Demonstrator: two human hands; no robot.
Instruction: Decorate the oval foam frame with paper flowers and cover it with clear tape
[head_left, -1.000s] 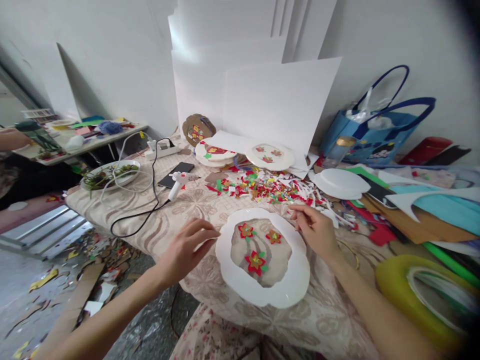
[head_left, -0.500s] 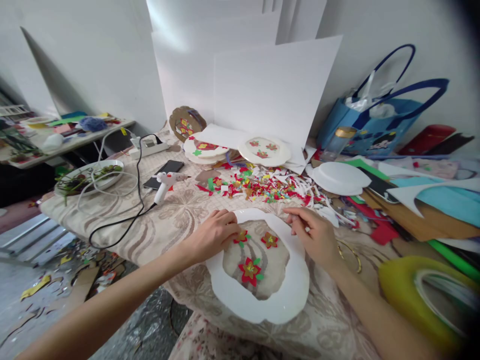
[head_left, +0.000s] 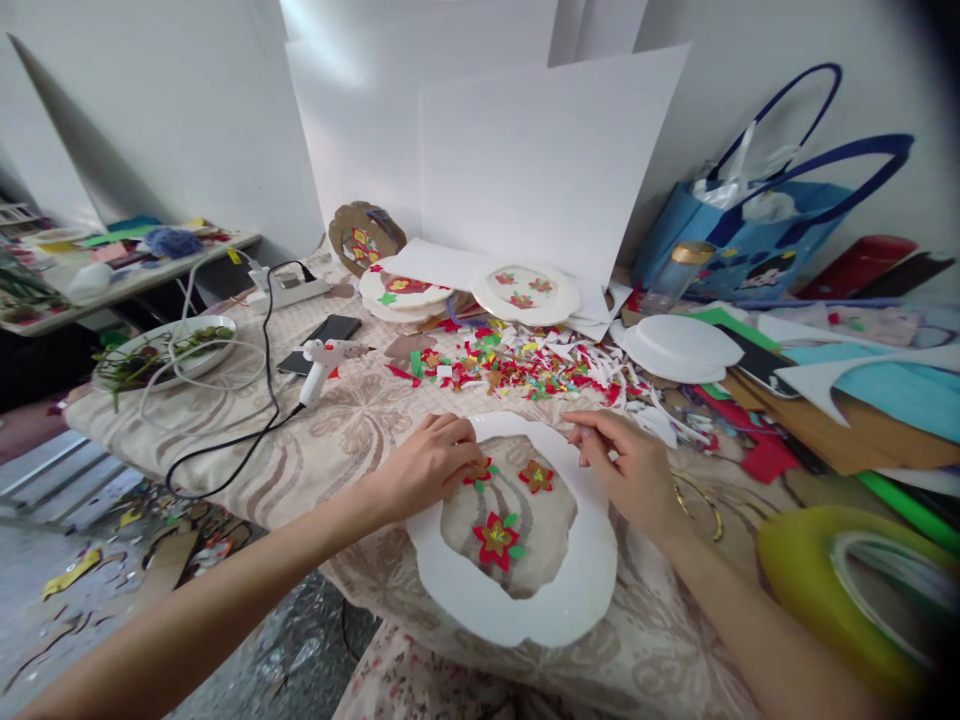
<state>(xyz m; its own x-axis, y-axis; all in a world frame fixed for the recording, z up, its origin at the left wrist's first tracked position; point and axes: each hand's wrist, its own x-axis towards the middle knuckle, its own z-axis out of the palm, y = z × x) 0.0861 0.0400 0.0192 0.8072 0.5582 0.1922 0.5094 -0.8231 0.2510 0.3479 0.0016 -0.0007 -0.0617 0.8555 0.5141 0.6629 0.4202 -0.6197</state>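
Observation:
A white scalloped frame (head_left: pixel 517 610) with a clear middle lies in front of me. Red and gold paper flowers with green leaves show in its window: one large flower (head_left: pixel 496 541), one flower (head_left: pixel 536 477) at the upper right, and a partly covered flower (head_left: pixel 478 470) at the upper left. My left hand (head_left: pixel 439 462) is closed, its fingers curled over that upper-left flower, with the fingertips partly hidden. My right hand (head_left: pixel 619 462) is closed in a pinch at the frame's upper right edge. Whatever its fingertips hold is too small to make out.
A white glue gun (head_left: pixel 319 365) stands on the patterned cloth by a dark phone (head_left: pixel 330 335). Paper scraps (head_left: pixel 525 365) lie behind the frame. Decorated white frames (head_left: pixel 525 293) rest against white boards. At right are white plates (head_left: pixel 679 347), a tape roll (head_left: pixel 840 590) and a blue bag (head_left: pixel 750 230).
The view has shifted slightly, so the background sits a little higher. My left fingers cover slightly more of the upper-left flower. My right hand keeps nearly the same pinch.

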